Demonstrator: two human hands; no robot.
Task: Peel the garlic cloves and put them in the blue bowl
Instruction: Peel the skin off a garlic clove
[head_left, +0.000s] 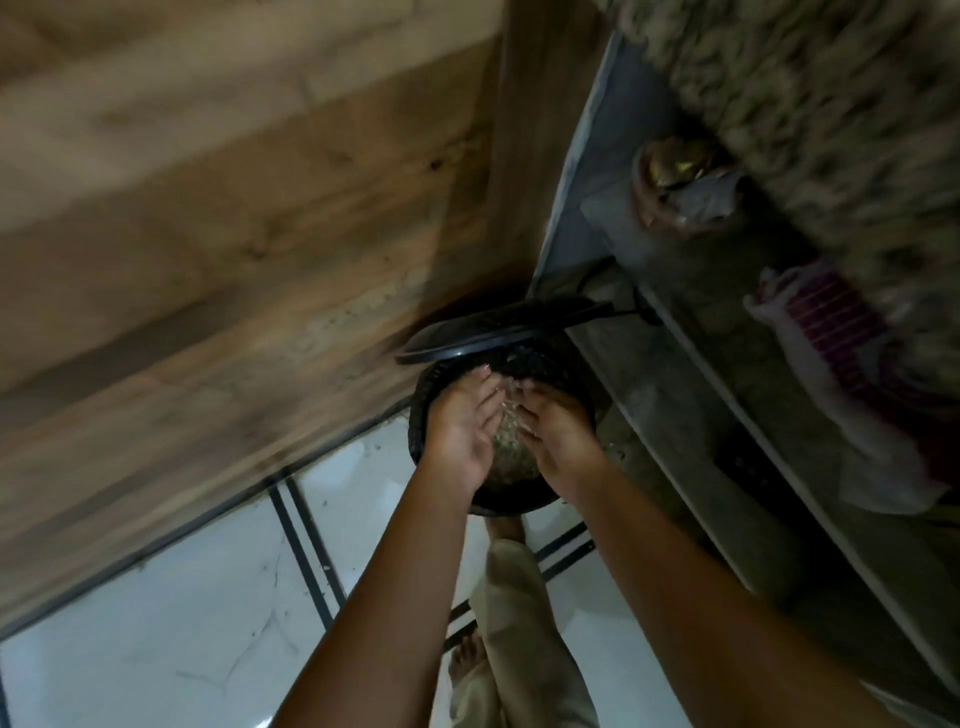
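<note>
Both hands hang over a round black bin on the floor. My left hand and my right hand face each other with their fingers stretched out straight, the fingertips nearly meeting. Pale papery garlic skins lie inside the bin between the palms, and a few blurred flakes show at the fingertips. The bin's dark lid stands tipped up behind the hands. No garlic cloves and no blue bowl are in view.
A wooden cabinet front fills the left. White floor tiles lie below, with my beige trouser leg and a bare foot. On the right runs a grey stone shelf edge with a pink-and-white plastic bag and a brass object.
</note>
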